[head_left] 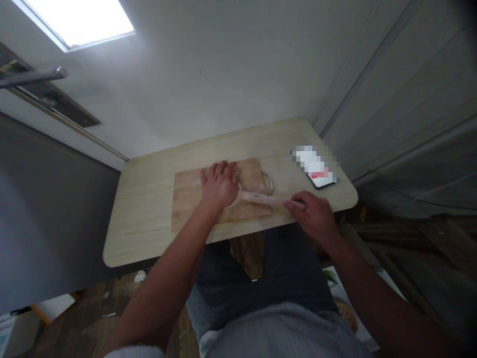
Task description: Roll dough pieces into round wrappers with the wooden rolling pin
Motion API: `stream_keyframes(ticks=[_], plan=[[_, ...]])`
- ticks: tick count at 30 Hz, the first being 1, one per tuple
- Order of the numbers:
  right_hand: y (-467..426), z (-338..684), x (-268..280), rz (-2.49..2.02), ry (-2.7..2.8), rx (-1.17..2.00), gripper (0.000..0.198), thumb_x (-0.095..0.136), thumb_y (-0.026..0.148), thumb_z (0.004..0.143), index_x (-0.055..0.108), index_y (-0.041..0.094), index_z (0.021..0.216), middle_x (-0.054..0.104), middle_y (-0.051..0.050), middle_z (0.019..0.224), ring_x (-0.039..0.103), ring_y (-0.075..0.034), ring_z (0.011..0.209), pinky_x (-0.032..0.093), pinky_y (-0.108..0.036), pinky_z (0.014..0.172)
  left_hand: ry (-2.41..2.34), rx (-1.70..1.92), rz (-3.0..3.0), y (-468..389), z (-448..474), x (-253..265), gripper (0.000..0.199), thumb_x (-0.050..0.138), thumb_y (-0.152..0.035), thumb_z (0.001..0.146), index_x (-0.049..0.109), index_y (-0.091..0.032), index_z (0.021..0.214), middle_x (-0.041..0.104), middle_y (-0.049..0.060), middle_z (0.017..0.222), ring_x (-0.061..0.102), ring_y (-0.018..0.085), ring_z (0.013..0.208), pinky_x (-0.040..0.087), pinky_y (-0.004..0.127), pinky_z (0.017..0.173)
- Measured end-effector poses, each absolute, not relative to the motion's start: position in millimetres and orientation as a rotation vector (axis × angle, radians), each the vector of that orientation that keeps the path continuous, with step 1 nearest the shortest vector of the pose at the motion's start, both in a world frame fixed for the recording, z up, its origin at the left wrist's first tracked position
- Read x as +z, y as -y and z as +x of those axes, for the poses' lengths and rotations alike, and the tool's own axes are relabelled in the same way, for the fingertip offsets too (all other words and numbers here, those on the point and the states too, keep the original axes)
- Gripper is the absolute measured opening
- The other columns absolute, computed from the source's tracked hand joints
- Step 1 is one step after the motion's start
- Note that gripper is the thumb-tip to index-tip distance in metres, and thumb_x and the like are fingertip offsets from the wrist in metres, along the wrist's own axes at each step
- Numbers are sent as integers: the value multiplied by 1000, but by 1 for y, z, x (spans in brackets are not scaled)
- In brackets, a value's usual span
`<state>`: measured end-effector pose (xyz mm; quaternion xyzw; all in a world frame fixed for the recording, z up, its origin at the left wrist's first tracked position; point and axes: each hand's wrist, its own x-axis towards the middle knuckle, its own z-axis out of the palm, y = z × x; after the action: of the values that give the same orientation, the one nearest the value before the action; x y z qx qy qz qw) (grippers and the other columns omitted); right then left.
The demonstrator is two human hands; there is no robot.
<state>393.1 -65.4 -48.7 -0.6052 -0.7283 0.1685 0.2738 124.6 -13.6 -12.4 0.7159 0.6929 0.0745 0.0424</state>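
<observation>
A wooden cutting board [186,199] with a metal ring handle [269,183] lies on the table, dusted in places with white powder. My left hand [220,185] rests palm down on the board with its fingers spread. A pale edge that looks like dough shows beside the palm; the rest is hidden under the hand. My right hand [313,214] is closed around the right end of a light wooden rolling pin [263,199]. The rolling pin slants across the board's right part, its far end beside my left hand.
The pale wooden table [141,209] has rounded corners and stands against a white door with a metal handle [33,77]. A phone [315,166], its lit screen partly blurred, lies at the right. Below on the right is a white surface with a round brown item [346,315].
</observation>
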Motion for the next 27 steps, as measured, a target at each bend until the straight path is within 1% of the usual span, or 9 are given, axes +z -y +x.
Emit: stream_keyframes(ticks=[3,8,11,20,27], plan=[[66,393,-48,-1643,1960,464,45,54,63,88,67,20,84,72,-6,80,65,-21,72,40,-32,69,-2089,219,2207,8,125,-13,51,21,-47,102,43,-34,146,42,4,157,32,31,145,19,65,118],[66,393,-48,-1682,1923,487,44,57,64,87,68,21,83,70,-4,71,62,-19,62,38,-30,62,-2053,242,2224,4,124,-14,49,22,-45,102,46,-36,144,44,5,155,35,32,143,19,68,116],[65,393,-49,-1692,1897,500,45,59,65,85,67,21,82,68,-2,66,61,-19,60,38,-30,61,-2050,242,2218,0,124,-14,50,22,-45,102,46,-35,144,44,6,155,35,32,143,20,70,115],[64,393,-50,-1781,1789,566,47,62,68,81,66,21,86,69,-4,70,63,-21,64,42,-32,64,-2056,209,2183,-14,128,-11,49,25,-44,101,44,-34,146,44,7,155,35,32,143,20,69,116],[65,396,-51,-1788,1736,576,46,64,67,79,66,22,88,70,-4,75,62,-21,68,44,-32,63,-2089,177,2177,-29,135,-11,48,25,-43,101,45,-35,144,45,4,154,36,31,142,20,67,117]])
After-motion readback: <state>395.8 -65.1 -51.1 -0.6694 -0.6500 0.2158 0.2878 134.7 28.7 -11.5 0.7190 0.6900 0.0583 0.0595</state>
